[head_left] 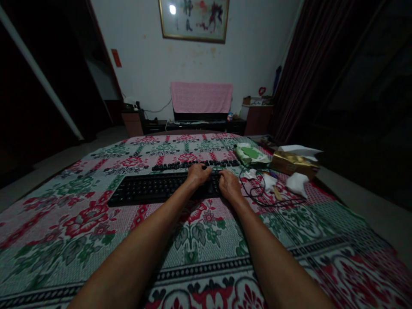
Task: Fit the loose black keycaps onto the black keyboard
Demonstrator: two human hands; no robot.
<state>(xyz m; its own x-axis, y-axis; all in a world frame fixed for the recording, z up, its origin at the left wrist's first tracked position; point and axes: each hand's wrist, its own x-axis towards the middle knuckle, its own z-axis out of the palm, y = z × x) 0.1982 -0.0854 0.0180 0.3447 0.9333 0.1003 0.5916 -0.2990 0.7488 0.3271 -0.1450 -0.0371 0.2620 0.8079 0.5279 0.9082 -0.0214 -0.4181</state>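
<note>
A black computer keyboard (148,189) lies flat across the patterned cloth in front of me. Just beyond it, small black keycaps (174,165) sit in a loose row that continues behind my hands. My left hand (198,175) is over the right part of the keyboard, its thumb and fingers pinched round a small dark piece that looks like a keycap. At the keyboard's right end, my right hand (229,184) has its fingers curled over the edge and rests against it. The keys beneath both hands are partly hidden.
Right of the keyboard lie a looped black cable (257,201), crumpled white tissues (296,183), a green-and-white packet (251,153) and a gold tissue box (293,164). A floral cloth (86,223) covers the table. Against the far wall, a pink towel (201,97) hangs over a screen.
</note>
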